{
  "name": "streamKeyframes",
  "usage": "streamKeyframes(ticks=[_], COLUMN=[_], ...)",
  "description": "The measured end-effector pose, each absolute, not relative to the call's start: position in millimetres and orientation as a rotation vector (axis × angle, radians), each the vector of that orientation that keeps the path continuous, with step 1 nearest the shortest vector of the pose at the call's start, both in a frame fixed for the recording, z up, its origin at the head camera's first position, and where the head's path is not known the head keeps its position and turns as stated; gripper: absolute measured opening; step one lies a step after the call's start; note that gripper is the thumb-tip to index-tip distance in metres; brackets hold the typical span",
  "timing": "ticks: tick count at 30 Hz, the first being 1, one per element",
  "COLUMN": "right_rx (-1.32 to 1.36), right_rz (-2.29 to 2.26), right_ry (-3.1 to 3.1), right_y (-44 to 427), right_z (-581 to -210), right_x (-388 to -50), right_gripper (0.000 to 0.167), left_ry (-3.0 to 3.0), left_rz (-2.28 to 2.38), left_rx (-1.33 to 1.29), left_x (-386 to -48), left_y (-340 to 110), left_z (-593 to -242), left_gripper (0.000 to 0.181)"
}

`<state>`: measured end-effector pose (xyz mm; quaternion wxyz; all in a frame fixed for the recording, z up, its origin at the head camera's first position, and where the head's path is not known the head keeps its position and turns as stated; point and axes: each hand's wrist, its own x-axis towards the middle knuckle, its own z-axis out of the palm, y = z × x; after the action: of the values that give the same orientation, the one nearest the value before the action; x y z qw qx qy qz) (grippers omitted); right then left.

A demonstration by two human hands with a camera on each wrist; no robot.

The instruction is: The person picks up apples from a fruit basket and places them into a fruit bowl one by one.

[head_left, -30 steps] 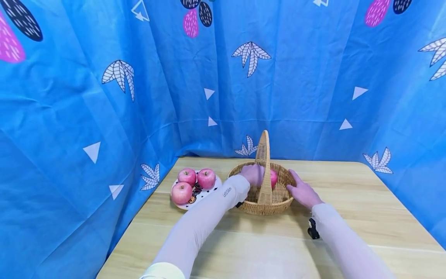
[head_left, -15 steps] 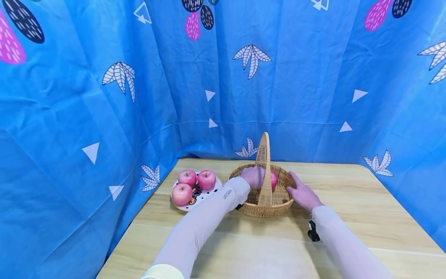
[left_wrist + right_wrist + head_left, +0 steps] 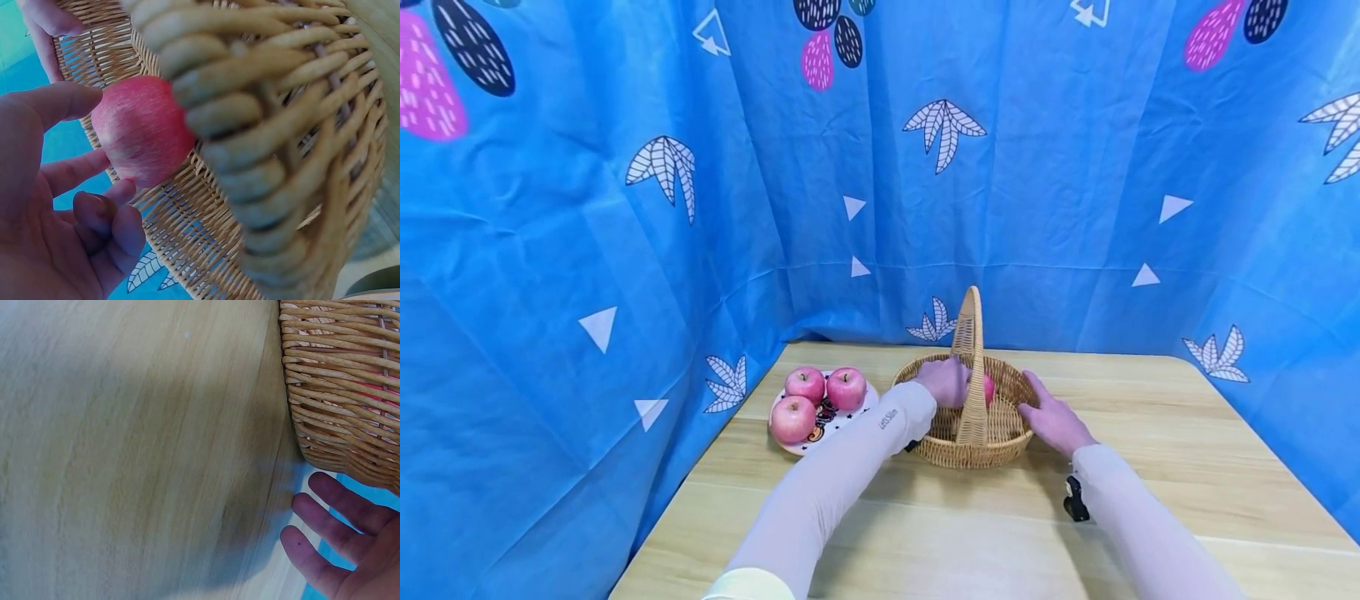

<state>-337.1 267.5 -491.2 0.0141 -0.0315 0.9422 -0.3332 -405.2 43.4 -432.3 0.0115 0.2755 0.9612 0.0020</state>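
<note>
A wicker basket [image 3: 966,455] with a tall arched handle [image 3: 976,350] stands on the table, with a red apple [image 3: 989,390] inside it. My left hand [image 3: 944,382] reaches in left of the handle. In the left wrist view its thumb and fingertips pinch that apple [image 3: 142,131], while the outer fingers are curled. At the basket's right side my right hand [image 3: 1057,421] holds the rim, thumb over the edge. Seen from the right wrist, several outer fingers [image 3: 334,528] stretch beside the wicker wall. The handle covers part of the apple in the head view.
Left of the basket, a white patterned plate [image 3: 842,422] carries three apples [image 3: 792,419]. The light wooden table [image 3: 970,533] extends in front and to the right. A blue patterned curtain [image 3: 1037,208] surrounds the back and sides.
Both hands, the basket and the apples keep practically the same places. The scene sits slightly lower in the head view, as the camera has tilted a little.
</note>
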Motion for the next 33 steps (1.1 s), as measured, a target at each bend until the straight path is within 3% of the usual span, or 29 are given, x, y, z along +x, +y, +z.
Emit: streamKeyframes(ticks=[10,17,26,33], right_rx=[-0.099,-0.100,-0.092,-0.096], right_rz=[-1.048,-1.048,-1.043,-1.049], right_ry=[2.931,2.922,2.926,2.927], right_y=[263.9,263.9,266.1,267.8], right_z=[-491.3,-490.1,-492.1,-493.5], right_x=[-333.9,-334.5,-336.6,-339.6], right_gripper=[0.075,0.075,0.074,0.074], left_ry=[2.980,2.994,2.985,2.980], left_rz=[0.009,-0.059,-0.023,-0.037], left_rx=[0.867,0.867,0.842,0.827], left_x=[-398.8,-400.5,-398.9,-400.5], left_y=[43.7,45.2,46.6,46.0], left_z=[-430.5,-432.3,-432.6,-433.9], left_gripper=[0.006,0.006,0.042,0.022])
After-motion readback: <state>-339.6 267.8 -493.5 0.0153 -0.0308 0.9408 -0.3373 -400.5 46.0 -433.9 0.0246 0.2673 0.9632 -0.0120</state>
